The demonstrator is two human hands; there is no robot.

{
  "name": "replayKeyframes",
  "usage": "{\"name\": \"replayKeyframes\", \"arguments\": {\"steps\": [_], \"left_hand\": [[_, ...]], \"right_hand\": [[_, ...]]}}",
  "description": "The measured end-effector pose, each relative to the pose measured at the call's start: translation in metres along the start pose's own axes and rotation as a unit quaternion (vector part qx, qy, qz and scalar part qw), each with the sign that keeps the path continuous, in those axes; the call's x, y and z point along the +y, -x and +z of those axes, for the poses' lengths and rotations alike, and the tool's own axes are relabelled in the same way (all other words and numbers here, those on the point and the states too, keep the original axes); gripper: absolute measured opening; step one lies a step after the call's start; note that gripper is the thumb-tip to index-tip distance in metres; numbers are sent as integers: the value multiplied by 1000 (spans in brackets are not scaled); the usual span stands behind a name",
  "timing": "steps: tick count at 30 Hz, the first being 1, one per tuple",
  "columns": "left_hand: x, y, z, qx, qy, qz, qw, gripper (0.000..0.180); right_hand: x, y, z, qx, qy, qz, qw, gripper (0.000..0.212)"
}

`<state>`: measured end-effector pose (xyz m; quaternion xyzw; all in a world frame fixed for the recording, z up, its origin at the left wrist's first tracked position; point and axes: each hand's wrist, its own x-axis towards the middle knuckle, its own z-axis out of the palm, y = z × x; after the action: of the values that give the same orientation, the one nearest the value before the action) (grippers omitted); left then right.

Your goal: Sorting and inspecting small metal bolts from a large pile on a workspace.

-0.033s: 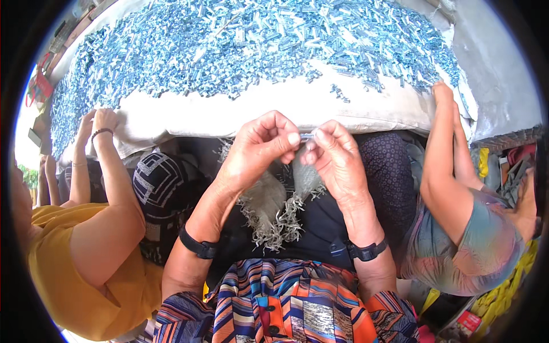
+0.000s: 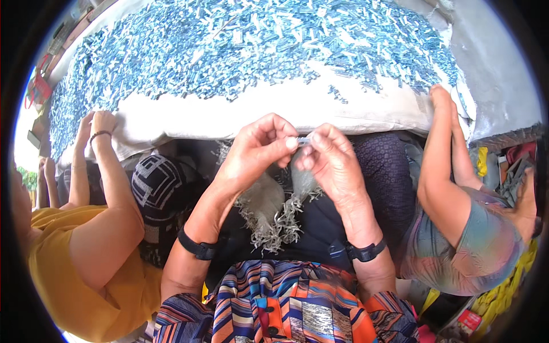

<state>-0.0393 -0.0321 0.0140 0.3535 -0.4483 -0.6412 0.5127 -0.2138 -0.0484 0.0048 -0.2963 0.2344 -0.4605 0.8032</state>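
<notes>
Blue-and-white small pieces [image 2: 246, 51] lie thickly strewn over a pale cloth-covered table [image 2: 274, 111], which fills the upper half of the view and curves down to a padded front edge just beyond the hands. Both of the person's hands meet at that edge: the left hand [image 2: 254, 151] and the right hand [image 2: 331, 163] each pinch, thumb against forefinger, one end of a small blue-grey piece [image 2: 303, 140] held between them, the other fingers curled loosely. Each wrist carries a black wristband [image 2: 197, 247]. Below the hands a heap of grey frayed scraps [image 2: 274, 214] rests in the lap on dark cloth, above a striped orange-and-blue garment [image 2: 286, 308]. Room is tight on both sides: a co-worker in a yellow shirt [image 2: 74, 268] sits on the left with hands on the table edge, and another in a grey-green shirt [image 2: 474, 251] sits on the right with an arm reaching to the table corner. Only the narrow gap between them is free.
</notes>
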Motion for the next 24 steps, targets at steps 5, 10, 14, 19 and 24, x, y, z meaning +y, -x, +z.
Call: {"name": "replayKeyframes", "arguments": {"steps": [5, 10, 14, 19, 24], "left_hand": [[-11, 7, -1, -62, 40, 4, 997, 14], [-16, 4, 0, 14, 37, -1, 999, 13], [-19, 0, -5, 26, -124, -70, 989, 18], [-9, -8, -3, -36, -358, -47, 932, 19], [-3, -42, -15, 58, -442, 3, 895, 14]], "right_hand": [[14, 2, -6, -80, -108, 78, 988, 16], [-1, -6, -8, -36, 104, 57, 992, 24], [-37, -33, -34, 110, 416, -103, 897, 18], [-89, -86, -105, 267, 668, -298, 627, 17], [-99, -112, -123, 262, 783, -276, 492, 20]]}}
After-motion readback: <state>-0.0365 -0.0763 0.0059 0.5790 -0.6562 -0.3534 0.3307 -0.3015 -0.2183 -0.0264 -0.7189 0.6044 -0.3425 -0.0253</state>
